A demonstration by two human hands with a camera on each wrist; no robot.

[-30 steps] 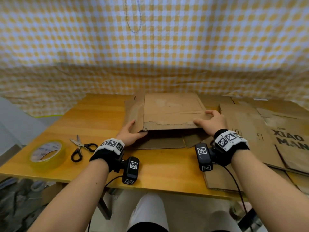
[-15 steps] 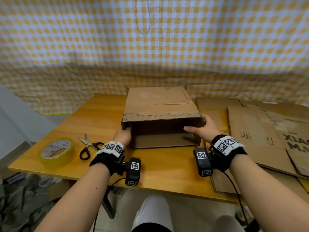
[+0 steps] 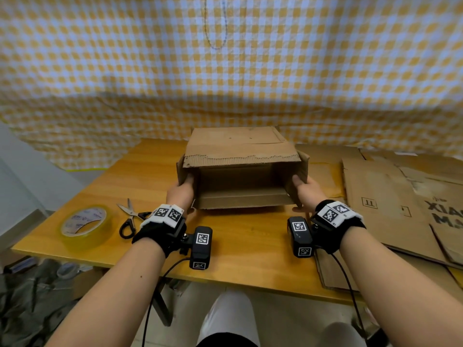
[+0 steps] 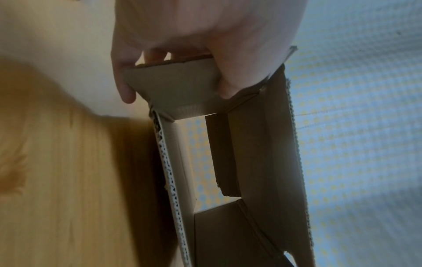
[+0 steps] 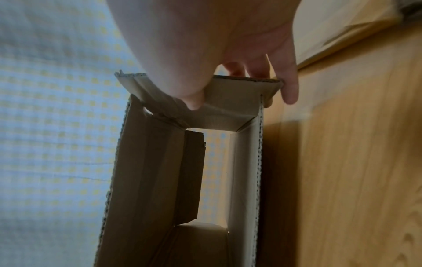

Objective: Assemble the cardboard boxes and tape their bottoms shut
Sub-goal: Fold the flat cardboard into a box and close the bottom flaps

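Observation:
A brown cardboard box (image 3: 240,151) stands opened up into a tube in the middle of the wooden table (image 3: 240,244), its open end facing me. My left hand (image 3: 182,190) grips the box's left side flap (image 4: 173,86), thumb inside and fingers behind. My right hand (image 3: 304,190) grips the right side flap (image 5: 235,101) the same way. Through the box both wrist views show the checked cloth beyond, with an inner flap (image 4: 224,155) hanging loose. A roll of clear tape (image 3: 84,225) and black-handled scissors (image 3: 130,216) lie on the table's left part.
Several flattened cardboard boxes (image 3: 390,204) are stacked on the right of the table, overhanging its front edge. A yellow-and-white checked cloth (image 3: 225,66) hangs behind the table. The floor left of the table holds dark clutter (image 3: 32,291).
The box went from lying nearly flat to standing open as a tube. Both hands moved from its top and edge to the two side flaps.

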